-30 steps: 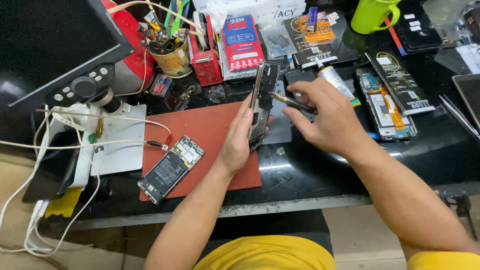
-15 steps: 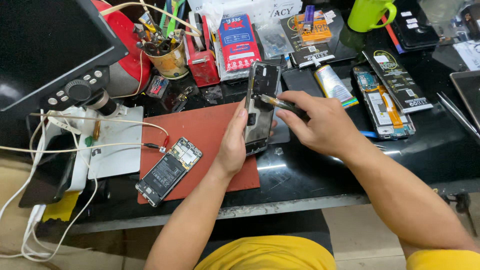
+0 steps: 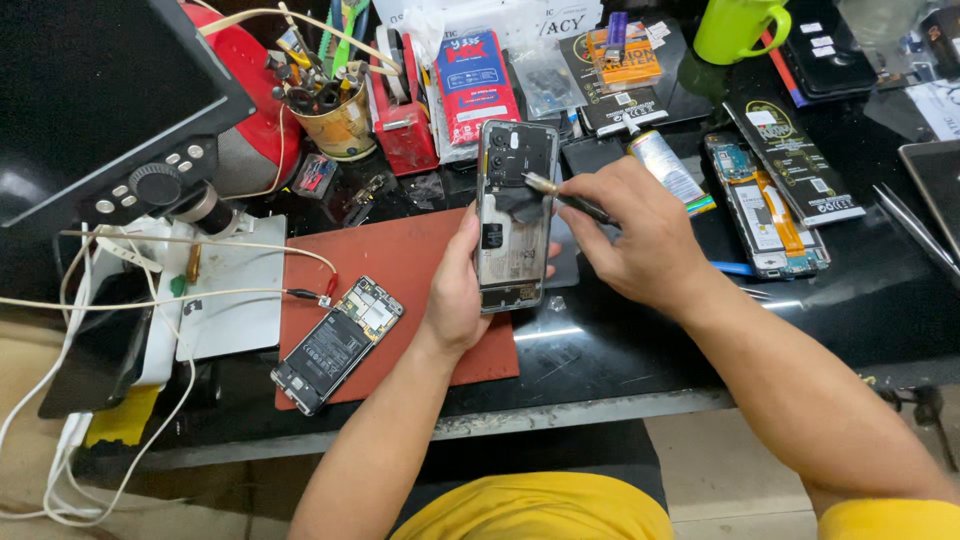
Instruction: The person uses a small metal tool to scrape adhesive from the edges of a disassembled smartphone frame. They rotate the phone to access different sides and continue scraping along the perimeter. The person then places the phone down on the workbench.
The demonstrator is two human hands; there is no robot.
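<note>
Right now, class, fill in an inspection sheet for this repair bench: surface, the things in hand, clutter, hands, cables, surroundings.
Surface: black glossy bench with a red-brown work mat on it.
Things in hand: phone back cover held upright; slim metal tool with its tip at the cover's upper part.
Clutter: opened phone lying on the mat; second opened phone; tool cup; green mug; packaged parts at the back.
Hands: left hand grips the cover's edge; right hand holds the tool.
Cables: white wires cross to a red clip by the opened phone.
Surroundings: microscope screen at left; floor below.
</note>
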